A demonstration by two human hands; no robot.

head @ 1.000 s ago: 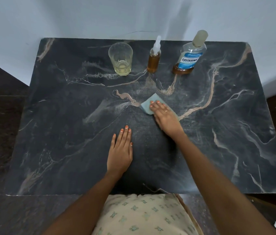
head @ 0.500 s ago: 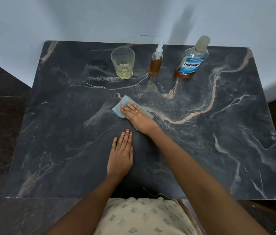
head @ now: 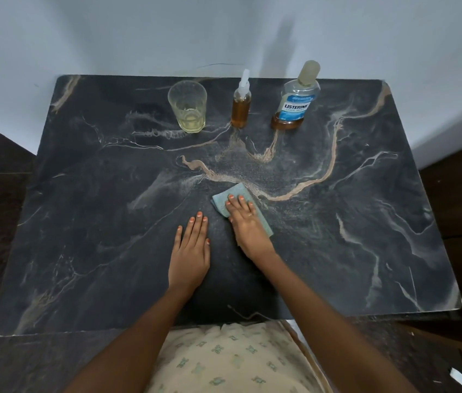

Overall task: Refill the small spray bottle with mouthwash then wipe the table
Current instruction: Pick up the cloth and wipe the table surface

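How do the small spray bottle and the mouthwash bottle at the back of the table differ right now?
The small spray bottle is slim and unlabelled, while the mouthwash bottle is broader and carries a blue Listerine label. The spray bottle is amber most of the way up; the mouthwash bottle shows only a shallow amber layer at its base. The spray bottle ends in a narrow white nozzle, the mouthwash bottle in a wide pale cap. Both stand closed on the table.

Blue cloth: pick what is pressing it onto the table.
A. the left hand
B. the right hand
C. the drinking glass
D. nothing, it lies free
B: the right hand lies flat on the blue cloth, while the left hand rests beside it on bare table.
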